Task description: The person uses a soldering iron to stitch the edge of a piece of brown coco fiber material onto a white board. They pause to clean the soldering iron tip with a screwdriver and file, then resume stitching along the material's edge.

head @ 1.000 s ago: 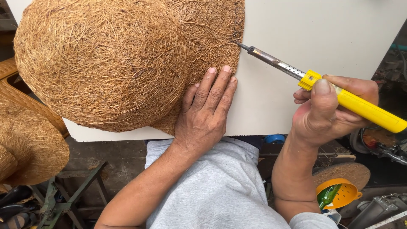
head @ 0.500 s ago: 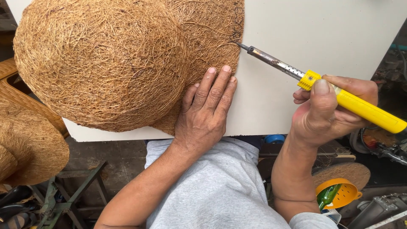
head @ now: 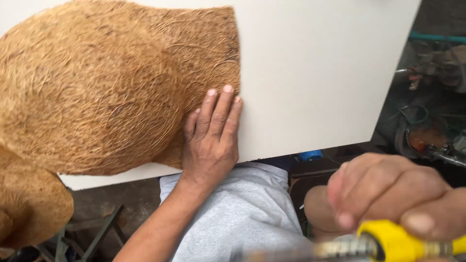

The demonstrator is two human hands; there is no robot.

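A big domed piece of brown coconut fibre [head: 97, 92] lies on a white board [head: 315, 73], its flat brim reaching right. My left hand [head: 211, 138] presses flat on the brim's lower right edge, fingers together and pointing up. My right hand [head: 388, 194] is low at the right, close to the camera and blurred, off the board. It grips a yellow-handled tool [head: 388, 242] with a metal shaft pointing left along the bottom edge; the tip is away from the fibre.
Another brown fibre piece [head: 29, 208] sits at the lower left beside the board. My grey-clothed lap [head: 242, 218] is below the board. Dark clutter with cables and a round dish [head: 427, 136] lies to the right, past the board's edge.
My right hand has drawn the yellow tool back from the fibre's edge, down toward the camera. The view has shifted closer. My left hand stays pressed on the brim.
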